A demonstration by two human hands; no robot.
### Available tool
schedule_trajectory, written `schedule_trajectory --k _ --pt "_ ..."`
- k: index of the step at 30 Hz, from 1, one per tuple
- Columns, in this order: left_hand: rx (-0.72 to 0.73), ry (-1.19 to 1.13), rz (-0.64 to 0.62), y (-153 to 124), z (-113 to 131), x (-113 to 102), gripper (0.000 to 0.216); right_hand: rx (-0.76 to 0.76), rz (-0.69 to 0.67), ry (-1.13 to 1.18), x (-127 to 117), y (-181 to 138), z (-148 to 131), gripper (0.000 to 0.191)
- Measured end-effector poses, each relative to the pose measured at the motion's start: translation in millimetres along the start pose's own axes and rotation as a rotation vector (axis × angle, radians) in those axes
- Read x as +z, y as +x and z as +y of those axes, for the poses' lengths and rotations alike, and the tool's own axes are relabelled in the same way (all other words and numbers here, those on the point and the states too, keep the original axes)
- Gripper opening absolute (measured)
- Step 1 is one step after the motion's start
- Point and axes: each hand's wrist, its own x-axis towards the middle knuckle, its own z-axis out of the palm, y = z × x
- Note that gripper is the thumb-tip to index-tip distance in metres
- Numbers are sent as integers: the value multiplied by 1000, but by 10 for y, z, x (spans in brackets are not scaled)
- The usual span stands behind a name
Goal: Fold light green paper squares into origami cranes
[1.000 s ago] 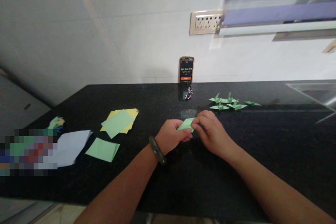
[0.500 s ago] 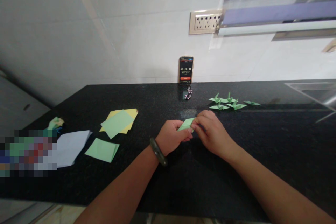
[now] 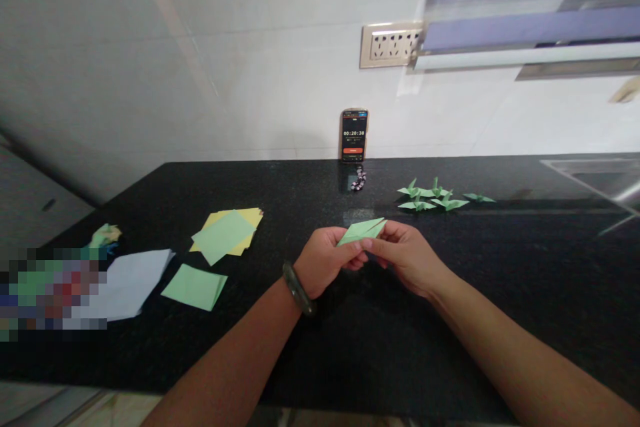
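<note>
A folded piece of green origami paper (image 3: 361,231), shaped like a long diamond with a slit toward its right tip, is held just above the dark counter. My left hand (image 3: 327,257) pinches its left end, thumb on top; a dark bangle circles that wrist. My right hand (image 3: 407,255) grips the right side, thumb along the lower edge near the left thumb and fingers behind the paper. Several folded green paper cranes (image 3: 433,197) stand beyond my right hand. Left of my hands lie a folded green sheet (image 3: 194,287) and a green square (image 3: 225,235) on yellow paper.
A phone (image 3: 354,135) showing a timer leans on the wall, with a beaded strap (image 3: 359,180) before it. White paper (image 3: 135,283) and a blurred-out item lie at left. A metal-edged fixture (image 3: 600,177) is set into the counter (image 3: 390,360) at right.
My right hand has shifted from the paper's upper right edge to its lower side, its thumb now beside the left one. More of the green diamond shows.
</note>
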Motion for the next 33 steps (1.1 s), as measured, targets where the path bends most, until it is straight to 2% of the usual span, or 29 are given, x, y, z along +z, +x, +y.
schedule_trajectory --k 13,21,27,33 --pt "26 -21 -67 -18 -4 -7 21 10 64 49 -3 -5 4 25" --pt "7 -10 -50 -33 12 15 21 68 91 93 -24 -4 -39 40" --pt "3 12 -35 -12 11 22 18 -13 52 -21 -31 1 -14 22" --pt "32 135 23 -14 24 46 20 -8 104 -52 -45 -3 -10 23"
